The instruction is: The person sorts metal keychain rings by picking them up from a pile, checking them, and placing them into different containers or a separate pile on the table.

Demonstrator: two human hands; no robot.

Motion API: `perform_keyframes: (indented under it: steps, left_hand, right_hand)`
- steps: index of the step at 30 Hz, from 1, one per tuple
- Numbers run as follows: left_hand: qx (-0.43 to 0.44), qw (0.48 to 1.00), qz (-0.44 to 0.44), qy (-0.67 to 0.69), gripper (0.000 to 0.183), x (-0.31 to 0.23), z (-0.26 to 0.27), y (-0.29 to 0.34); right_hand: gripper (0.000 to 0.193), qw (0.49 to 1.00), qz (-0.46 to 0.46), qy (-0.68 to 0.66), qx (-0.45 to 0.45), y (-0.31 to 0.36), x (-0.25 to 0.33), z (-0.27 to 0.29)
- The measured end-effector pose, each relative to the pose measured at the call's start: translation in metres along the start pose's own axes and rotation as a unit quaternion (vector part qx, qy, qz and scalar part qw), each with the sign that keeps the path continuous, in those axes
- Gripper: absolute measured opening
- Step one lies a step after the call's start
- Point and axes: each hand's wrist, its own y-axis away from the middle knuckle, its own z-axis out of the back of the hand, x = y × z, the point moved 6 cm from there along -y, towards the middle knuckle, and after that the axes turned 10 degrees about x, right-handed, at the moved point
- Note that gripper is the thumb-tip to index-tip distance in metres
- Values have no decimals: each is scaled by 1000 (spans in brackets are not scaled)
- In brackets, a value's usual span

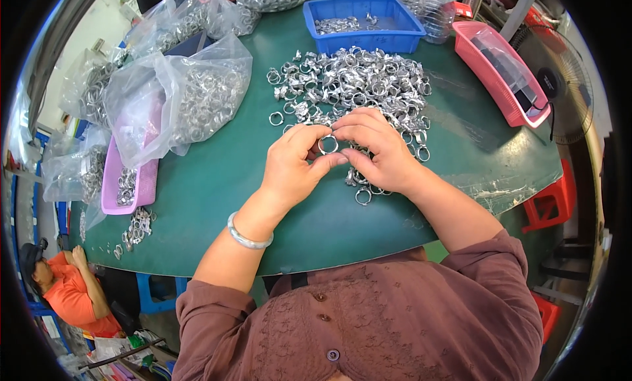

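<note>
Between my two hands, above the green table (217, 216), is a small silvery metal ring (320, 144). The thumb and fingers of my left hand (288, 163) pinch it from the left. Closed on its other side are the thumb and fingers of my right hand (385, 154); some fingertips are hidden behind it. Just beyond and partly under my hands lies a heap of similar metal rings (368, 81). A few loose ones, such as a single ring (363, 196), rest on the tabletop below my right hand.
Behind the heap stands a blue tray (368, 44) with more small metal pieces. A pink basket (479, 78) and a fan (573, 91) are at right. At left are clear bags of rings (214, 94), a purple basket (146, 187) and a person in orange (76, 302).
</note>
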Motion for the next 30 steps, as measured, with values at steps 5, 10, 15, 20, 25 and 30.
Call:
perform_keyframes:
  steps: [5,10,15,20,25,30]
  left_hand:
    - [-18,999,-44,3,34,2,1,6]
    - [-4,991,12,132,32,15,-5,11]
    - [54,936,75,339,28,25,-14,12]
    - [108,726,156,661,31,39,-18,15]
    - [110,619,140,765,38,44,-22,15]
    - [110,589,133,790,39,45,-21,16]
  right_hand:
    - [28,1000,8,1,5,-1,2,-2]
    - [27,1000,14,2,5,-2,3,-3]
    - [22,1000,13,14,-19,-3,4,0]
    - [19,999,-4,21,-29,-4,2,5]
    - [20,998,-13,59,-16,-1,-3,4]
    - [18,993,-21,57,97,-2,-1,4]
